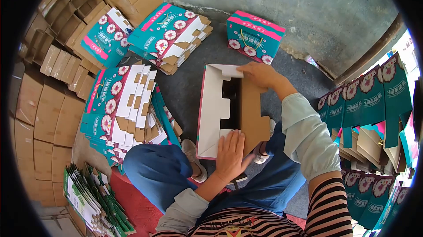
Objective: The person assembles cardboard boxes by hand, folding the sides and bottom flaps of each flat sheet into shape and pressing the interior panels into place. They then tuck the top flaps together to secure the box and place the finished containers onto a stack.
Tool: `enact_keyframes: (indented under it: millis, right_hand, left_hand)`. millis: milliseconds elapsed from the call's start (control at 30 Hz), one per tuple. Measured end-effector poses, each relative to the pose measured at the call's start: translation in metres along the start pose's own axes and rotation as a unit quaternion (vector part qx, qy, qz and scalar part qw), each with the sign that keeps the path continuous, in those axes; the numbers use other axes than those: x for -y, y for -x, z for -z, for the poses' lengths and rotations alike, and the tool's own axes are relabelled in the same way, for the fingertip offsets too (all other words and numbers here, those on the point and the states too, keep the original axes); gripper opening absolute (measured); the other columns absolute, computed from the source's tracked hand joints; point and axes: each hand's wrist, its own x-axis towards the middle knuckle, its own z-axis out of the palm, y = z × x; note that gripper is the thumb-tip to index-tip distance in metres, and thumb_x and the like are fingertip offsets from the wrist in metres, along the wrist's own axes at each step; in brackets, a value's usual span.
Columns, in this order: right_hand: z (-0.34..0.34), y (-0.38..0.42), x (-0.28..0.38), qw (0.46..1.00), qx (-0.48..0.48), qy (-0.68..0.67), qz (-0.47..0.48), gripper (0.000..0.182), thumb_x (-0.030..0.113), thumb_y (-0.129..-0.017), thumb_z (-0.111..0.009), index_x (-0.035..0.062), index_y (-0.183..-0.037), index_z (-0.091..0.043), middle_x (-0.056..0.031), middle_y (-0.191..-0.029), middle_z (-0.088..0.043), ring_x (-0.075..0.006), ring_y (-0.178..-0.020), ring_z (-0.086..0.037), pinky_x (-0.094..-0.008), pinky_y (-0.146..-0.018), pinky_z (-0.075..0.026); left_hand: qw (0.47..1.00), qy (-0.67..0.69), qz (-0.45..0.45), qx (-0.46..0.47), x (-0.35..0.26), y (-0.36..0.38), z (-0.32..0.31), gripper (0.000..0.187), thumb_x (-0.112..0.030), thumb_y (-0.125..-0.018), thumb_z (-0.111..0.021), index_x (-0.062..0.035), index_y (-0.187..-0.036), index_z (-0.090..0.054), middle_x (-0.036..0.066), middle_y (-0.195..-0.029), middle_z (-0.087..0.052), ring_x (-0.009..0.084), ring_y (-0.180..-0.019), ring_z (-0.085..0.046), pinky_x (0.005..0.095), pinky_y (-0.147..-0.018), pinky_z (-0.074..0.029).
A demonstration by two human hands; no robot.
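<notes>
A carton [209,122] stands between the person's knees with its flaps up, white flaps on the left and a brown one on the right; a dark gap shows its inside. My left hand [231,155] lies on the near white flap with its fingers spread. At the far end, my right hand [263,76] has its fingers at the edge of the far flap, the thumb side partly hidden. Flat teal cartons [103,100] with white flaps are stacked to the left of the carton.
More flat teal cartons [165,29] lie at the back left. A closed teal box [255,36] stands by the wall. Brown boxes [46,113] pile up at the left, green folded cartons [90,199] sit at the lower left, and teal cartons [370,100] are stacked at the right.
</notes>
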Motion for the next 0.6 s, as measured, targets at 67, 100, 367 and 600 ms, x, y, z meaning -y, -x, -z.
enact_keyframes:
  millis: [67,100,367,600]
  right_hand:
    - [0.001,0.000,0.000,0.998,0.054,0.025,-0.004,0.033,0.020,-0.089,-0.050,0.0227,-0.120,-0.061,-0.0129,-0.114,-0.062,-0.0304,-0.105,-0.059,-0.0406,-0.087,-0.048]
    - [0.003,-0.002,0.001,0.995,0.083,0.042,-0.022,0.031,0.020,-0.090,-0.049,0.0238,-0.117,-0.063,-0.0122,-0.113,-0.063,-0.0297,-0.105,-0.060,-0.0404,-0.086,-0.048]
    - [0.042,0.042,0.034,0.977,0.141,0.112,-0.112,0.027,0.019,-0.079,-0.057,0.0191,-0.102,-0.069,-0.0105,-0.100,-0.067,-0.0299,-0.097,-0.064,-0.0404,-0.078,-0.051]
    - [0.041,0.045,0.017,0.957,0.231,-0.034,-0.170,0.036,0.034,-0.084,-0.045,0.0101,-0.099,-0.068,-0.0120,-0.078,-0.066,-0.0254,-0.072,-0.065,-0.0399,-0.065,-0.050]
  left_hand:
    - [0.998,-0.063,-0.002,0.007,-0.002,-0.001,0.000,0.067,-0.022,-0.074,-0.067,0.0021,-0.131,-0.043,0.020,-0.130,-0.048,0.0342,-0.124,-0.043,0.0504,-0.103,-0.030]
    - [0.997,-0.072,-0.005,-0.001,-0.003,0.002,-0.006,0.061,-0.021,-0.076,-0.063,0.0024,-0.130,-0.045,0.020,-0.129,-0.049,0.0336,-0.123,-0.044,0.0497,-0.103,-0.031]
    - [0.994,-0.063,-0.062,-0.060,0.065,0.009,0.035,0.046,-0.008,-0.078,-0.054,-0.0022,-0.124,-0.053,0.012,-0.121,-0.057,0.0307,-0.117,-0.050,0.0465,-0.101,-0.036]
    - [0.996,0.042,0.022,-0.082,0.068,0.015,0.043,0.041,-0.015,-0.084,-0.056,-0.0019,-0.122,-0.055,0.013,-0.108,-0.062,0.0318,-0.106,-0.054,0.0441,-0.094,-0.039]
